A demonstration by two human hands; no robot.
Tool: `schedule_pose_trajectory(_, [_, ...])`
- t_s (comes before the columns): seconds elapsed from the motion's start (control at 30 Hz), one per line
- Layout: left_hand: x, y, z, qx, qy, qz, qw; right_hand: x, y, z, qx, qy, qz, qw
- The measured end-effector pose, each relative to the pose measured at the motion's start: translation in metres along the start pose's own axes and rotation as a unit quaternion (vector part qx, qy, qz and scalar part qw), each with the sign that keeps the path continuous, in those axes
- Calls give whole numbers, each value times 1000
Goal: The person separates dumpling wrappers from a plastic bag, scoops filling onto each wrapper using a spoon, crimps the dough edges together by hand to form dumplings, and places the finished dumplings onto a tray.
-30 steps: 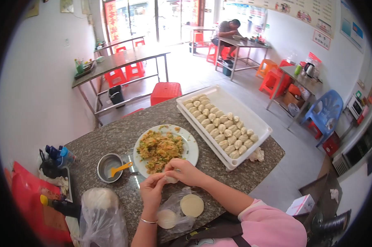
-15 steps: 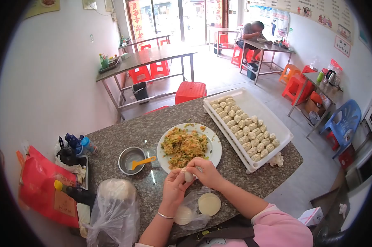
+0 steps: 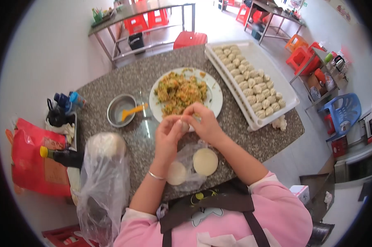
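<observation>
My left hand (image 3: 168, 135) and my right hand (image 3: 205, 123) meet at the near rim of a white plate (image 3: 216, 99). Between their fingertips is a small pale dumpling (image 3: 184, 126), partly covered by the fingers. The left hand cups it from below and the side, while the right pinches its top edge. Chopped orange-and-green filling (image 3: 181, 92) is heaped on the plate. Closer to my body, round dough wrappers (image 3: 205, 161) lie on a plastic bag, with another pale wrapper (image 3: 177, 173) beside my left forearm.
A white tray (image 3: 285, 91) holds rows of pleated dumplings (image 3: 252, 84) at the right. To the left stand a metal bowl (image 3: 116, 106) with an orange spoon (image 3: 133, 111), a plastic-wrapped bundle (image 3: 105, 148), a yellow-capped bottle (image 3: 62, 155) and a red bag (image 3: 33, 160). Tables and red stools stand beyond.
The view has tilted downward, so the counter appears higher and the apron shows more. Both hands remain together at the dumpling, with the fingers slightly shifted.
</observation>
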State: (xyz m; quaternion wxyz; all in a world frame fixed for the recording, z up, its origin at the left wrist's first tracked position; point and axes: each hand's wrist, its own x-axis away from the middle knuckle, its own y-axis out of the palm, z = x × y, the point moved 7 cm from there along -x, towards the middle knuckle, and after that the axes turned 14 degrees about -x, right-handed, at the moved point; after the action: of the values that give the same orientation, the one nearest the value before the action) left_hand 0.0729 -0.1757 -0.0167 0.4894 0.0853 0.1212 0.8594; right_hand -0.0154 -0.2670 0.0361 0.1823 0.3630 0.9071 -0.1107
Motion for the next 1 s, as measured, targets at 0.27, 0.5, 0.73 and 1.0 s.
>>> schedule_pose_trajectory(0.27, [-1,9,5,107,-67,-91,988,-6,-16,19,-126,65,17,990])
schedule_pose_trajectory(0.5, [1,9,-3,139,-113,-136,974,-10,-19,25,-146,88,-58,984])
schedule_pose_trajectory(0.73, [5,16,7,32,-56,-99,993,4,1,-42,77,-41,-252,964])
schedule_pose_trajectory(1.0, [22,28,32,-129,-3,-151,980,-61,-172,-41,216,32,36,975])
